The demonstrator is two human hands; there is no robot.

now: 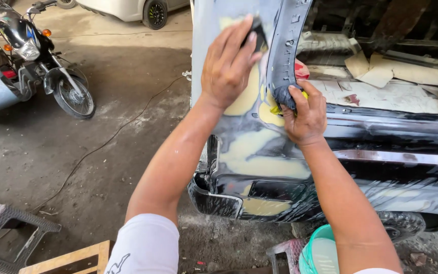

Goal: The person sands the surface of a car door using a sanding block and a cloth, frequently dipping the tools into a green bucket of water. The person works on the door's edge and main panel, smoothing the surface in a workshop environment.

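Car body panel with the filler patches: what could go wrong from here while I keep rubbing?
The left hand presses a dark sanding block on the filler beside a raised panel edge; it might slip into that ridge. The right hand grips the edge and could get scraped. The teal bucket underfoot could be kicked.

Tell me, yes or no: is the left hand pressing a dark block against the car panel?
Yes: the left hand lies flat over a dark block on the filler-patched car panel.

A motorcycle (36, 56) stands well left of the car body (381, 147).
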